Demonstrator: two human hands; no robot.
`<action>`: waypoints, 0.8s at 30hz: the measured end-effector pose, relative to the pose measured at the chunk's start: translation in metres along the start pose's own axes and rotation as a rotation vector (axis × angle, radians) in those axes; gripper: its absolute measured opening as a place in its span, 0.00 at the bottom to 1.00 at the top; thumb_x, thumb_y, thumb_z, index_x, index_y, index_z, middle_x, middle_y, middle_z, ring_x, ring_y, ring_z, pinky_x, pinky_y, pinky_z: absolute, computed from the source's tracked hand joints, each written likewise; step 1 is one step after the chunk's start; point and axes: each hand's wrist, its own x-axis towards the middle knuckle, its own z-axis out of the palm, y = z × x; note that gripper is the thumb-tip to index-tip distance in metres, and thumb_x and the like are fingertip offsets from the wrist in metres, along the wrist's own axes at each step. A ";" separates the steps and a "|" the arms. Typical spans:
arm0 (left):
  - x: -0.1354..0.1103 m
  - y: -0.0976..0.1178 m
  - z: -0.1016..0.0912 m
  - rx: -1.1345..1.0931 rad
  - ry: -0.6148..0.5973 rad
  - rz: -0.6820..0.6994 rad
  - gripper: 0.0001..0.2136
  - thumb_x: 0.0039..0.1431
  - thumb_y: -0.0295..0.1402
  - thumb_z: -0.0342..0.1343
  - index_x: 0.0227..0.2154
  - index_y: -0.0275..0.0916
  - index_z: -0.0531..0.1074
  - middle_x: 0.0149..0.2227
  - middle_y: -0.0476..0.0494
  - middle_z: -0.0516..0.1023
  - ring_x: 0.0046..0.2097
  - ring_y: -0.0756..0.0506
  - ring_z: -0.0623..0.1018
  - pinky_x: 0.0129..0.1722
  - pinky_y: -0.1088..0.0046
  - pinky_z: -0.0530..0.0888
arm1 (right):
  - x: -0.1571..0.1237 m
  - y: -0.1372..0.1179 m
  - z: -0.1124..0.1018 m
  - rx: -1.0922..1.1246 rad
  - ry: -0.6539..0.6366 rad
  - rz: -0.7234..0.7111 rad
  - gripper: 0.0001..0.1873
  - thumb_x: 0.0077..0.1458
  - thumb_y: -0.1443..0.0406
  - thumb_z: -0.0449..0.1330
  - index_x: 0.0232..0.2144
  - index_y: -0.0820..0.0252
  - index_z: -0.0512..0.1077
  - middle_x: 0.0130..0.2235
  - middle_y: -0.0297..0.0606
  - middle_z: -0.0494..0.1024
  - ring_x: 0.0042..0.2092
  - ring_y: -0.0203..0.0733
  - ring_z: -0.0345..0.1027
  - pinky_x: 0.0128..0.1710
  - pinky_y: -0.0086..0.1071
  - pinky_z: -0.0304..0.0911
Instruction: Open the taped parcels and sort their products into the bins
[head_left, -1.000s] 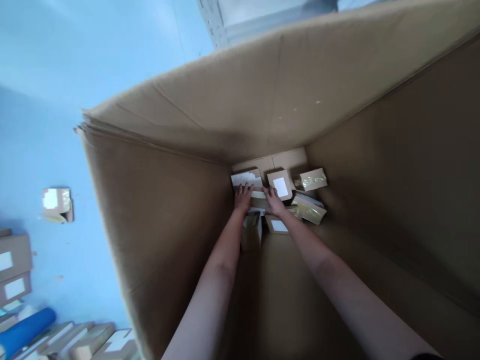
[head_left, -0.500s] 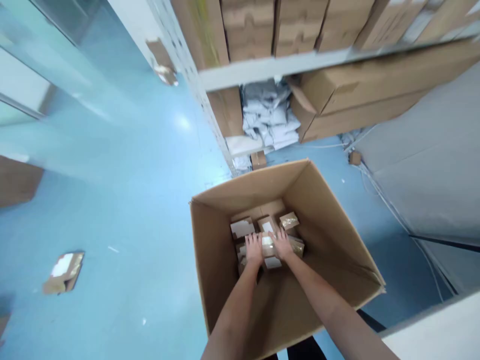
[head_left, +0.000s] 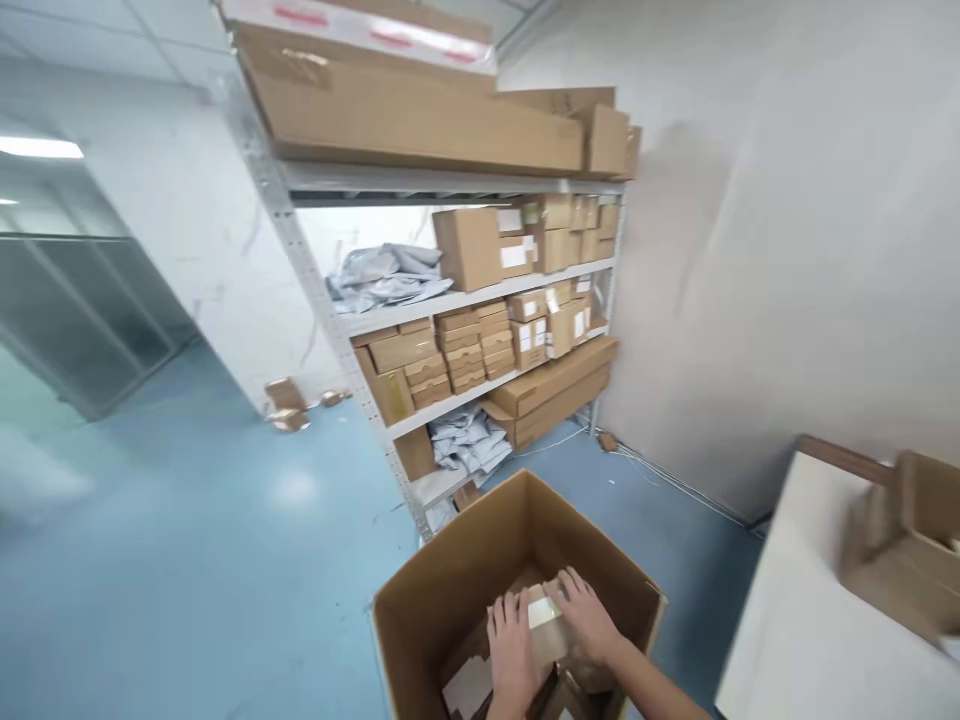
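Observation:
A large open carton (head_left: 442,590) stands before me, with several small boxes inside. Between my two hands is a small cardboard box (head_left: 553,640) bearing a white label, raised above the others. My left hand (head_left: 513,645) presses its left side, the fingers curled over the top edge. On the other side my right hand (head_left: 585,615) grips the box's right end. Beneath, a white-labelled parcel (head_left: 468,686) lies at the bottom left of the carton. My hands and the held box hide much of the contents.
A metal shelf rack (head_left: 337,330) filled with boxes and grey mailing bags (head_left: 469,437) rises behind the carton. On the right, a white table (head_left: 780,570) carries an open cardboard box (head_left: 900,560). Flattened cardboard (head_left: 285,400) lies on the blue floor near the wall.
My view has tilted up from the carton toward the shelves and wall. Both hands have lifted the small box up from the boxes at the bottom of the carton.

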 end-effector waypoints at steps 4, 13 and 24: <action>-0.013 0.061 -0.058 0.051 0.184 0.175 0.47 0.48 0.36 0.64 0.73 0.41 0.57 0.70 0.33 0.64 0.71 0.29 0.60 0.72 0.49 0.53 | -0.071 0.007 -0.071 -0.072 0.165 0.059 0.68 0.33 0.68 0.73 0.75 0.51 0.51 0.76 0.56 0.47 0.76 0.70 0.33 0.72 0.58 0.39; -0.046 0.334 -0.061 0.209 0.111 0.780 0.48 0.46 0.35 0.66 0.72 0.41 0.58 0.67 0.31 0.66 0.68 0.29 0.64 0.71 0.52 0.57 | -0.336 0.138 -0.108 0.027 0.477 0.481 0.60 0.37 0.69 0.72 0.72 0.50 0.58 0.73 0.54 0.53 0.74 0.66 0.41 0.70 0.55 0.46; -0.161 0.657 0.077 0.298 -0.234 1.087 0.47 0.54 0.28 0.62 0.75 0.46 0.48 0.77 0.34 0.51 0.77 0.32 0.51 0.71 0.50 0.58 | -0.624 0.260 -0.009 0.349 0.602 1.275 0.51 0.45 0.56 0.75 0.70 0.52 0.64 0.69 0.54 0.59 0.69 0.65 0.50 0.64 0.50 0.58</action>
